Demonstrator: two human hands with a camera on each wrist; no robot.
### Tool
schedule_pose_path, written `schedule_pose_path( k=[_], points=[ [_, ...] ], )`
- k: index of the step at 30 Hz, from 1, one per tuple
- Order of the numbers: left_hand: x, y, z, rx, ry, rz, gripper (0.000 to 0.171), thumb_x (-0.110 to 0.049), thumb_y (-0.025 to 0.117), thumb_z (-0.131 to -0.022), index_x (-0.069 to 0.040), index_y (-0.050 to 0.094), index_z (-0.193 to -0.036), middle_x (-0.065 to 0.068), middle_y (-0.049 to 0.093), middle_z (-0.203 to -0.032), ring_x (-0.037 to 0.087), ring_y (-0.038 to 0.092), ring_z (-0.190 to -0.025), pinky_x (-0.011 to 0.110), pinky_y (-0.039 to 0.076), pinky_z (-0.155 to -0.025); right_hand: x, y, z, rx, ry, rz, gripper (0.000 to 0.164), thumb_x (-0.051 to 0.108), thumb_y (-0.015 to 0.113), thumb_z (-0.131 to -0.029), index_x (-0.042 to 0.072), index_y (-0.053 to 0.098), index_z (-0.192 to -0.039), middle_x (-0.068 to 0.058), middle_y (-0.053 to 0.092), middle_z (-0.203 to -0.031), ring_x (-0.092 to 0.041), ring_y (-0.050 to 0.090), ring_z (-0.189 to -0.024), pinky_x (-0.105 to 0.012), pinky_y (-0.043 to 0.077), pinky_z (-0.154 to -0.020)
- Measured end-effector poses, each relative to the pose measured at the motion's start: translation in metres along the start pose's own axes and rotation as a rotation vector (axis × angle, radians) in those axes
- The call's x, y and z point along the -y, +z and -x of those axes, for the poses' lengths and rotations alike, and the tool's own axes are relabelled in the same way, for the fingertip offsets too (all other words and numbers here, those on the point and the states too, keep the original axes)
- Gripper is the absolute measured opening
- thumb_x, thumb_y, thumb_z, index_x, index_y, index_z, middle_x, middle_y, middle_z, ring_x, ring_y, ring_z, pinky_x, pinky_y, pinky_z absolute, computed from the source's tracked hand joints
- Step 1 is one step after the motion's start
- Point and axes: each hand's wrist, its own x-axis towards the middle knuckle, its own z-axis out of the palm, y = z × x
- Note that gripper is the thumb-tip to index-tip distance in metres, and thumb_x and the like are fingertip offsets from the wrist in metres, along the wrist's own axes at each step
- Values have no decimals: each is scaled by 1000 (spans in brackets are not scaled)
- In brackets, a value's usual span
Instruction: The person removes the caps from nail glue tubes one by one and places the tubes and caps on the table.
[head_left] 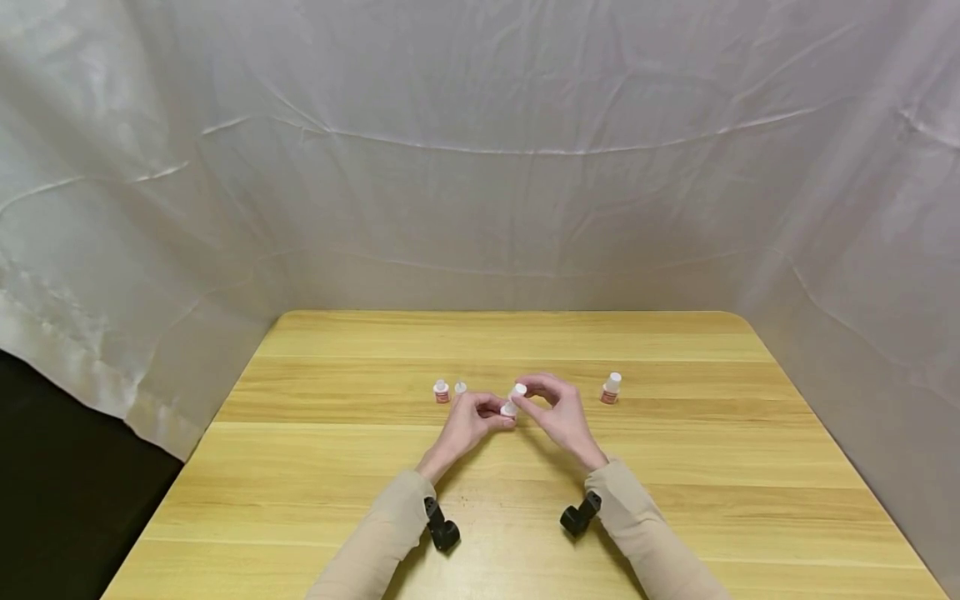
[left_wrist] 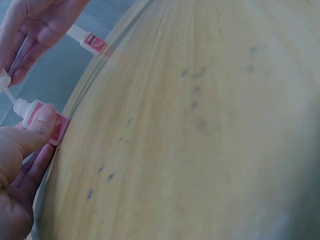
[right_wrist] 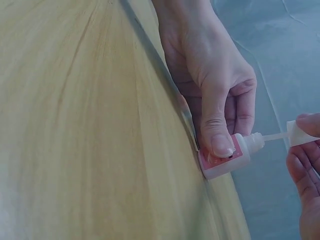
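At the table (head_left: 750, 467), the left hand (head_left: 467, 423) grips a bottle (right_wrist: 238, 156), the right hand (head_left: 561, 417) its cap (right_wrist: 296, 134), stem (right_wrist: 275, 136) at the neck (right_wrist: 256, 142).

The bottle (right_wrist: 241, 162) in the left hand (head_left: 467, 422) looks like smooth white plastic, its neck (left_wrist: 21, 107) ribbed and its pink label (right_wrist: 212, 160) paper-like. The cap (right_wrist: 297, 135) in the right hand (head_left: 561, 412) looks like smooth, matt plastic. Under both hands, the tabletop (head_left: 525, 335) shows wood grain with a soft sheen. Matt cloth sleeves (head_left: 630, 510) end near the wrists, beside black, plastic-looking devices (head_left: 447, 536). Beyond the hands, the creased curtain (head_left: 480, 200) gleams like satin.
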Motion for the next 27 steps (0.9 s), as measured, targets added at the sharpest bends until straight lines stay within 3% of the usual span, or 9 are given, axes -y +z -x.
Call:
schedule_pose_path(
  k=[5,15,19,22,27],
  points=[
    [0,0,0,2,-5,10,21,-5,82,-81,1,76,-100,19,77,-98,29,77,-88,16,60,-76,-5,-2,2,-15,7,-70,28,0,76,-87,-10,68,-112,-26,70,-111,-8,67,-97,-24,56,-97],
    [1,1,0,-3,-7,57,21,-2,81,-80,3,75,-100,23,76,-97,36,76,-88,27,63,-77,-8,-4,3,-77,90,-219,31,-6,73,-86,-15,64,-114,-37,65,-115,1,66,-92,-16,55,-91],
    [-16,-2,5,6,-2,82,21,6,78,-81,10,72,-101,29,74,-98,43,74,-89,36,63,-78,-6,-5,4,-98,143,-288,32,-12,70,-85,-18,61,-115,-40,62,-118,1,67,-91,-13,56,-88],
    [-29,-4,8,12,-5,77,21,8,77,-81,12,71,-101,31,73,-98,44,73,-89,37,63,-79,-6,-6,4,-108,187,-312,34,-12,70,-85,-17,61,-117,-34,65,-117,-1,68,-91,-15,57,-89],
    [-12,-1,3,23,-7,60,22,7,77,-81,11,71,-101,29,74,-98,44,74,-89,38,63,-79,-8,-8,4,-127,233,-329,35,-10,72,-85,-16,61,-118,-11,72,-108,-4,68,-93,-16,57,-90]
  ],
)
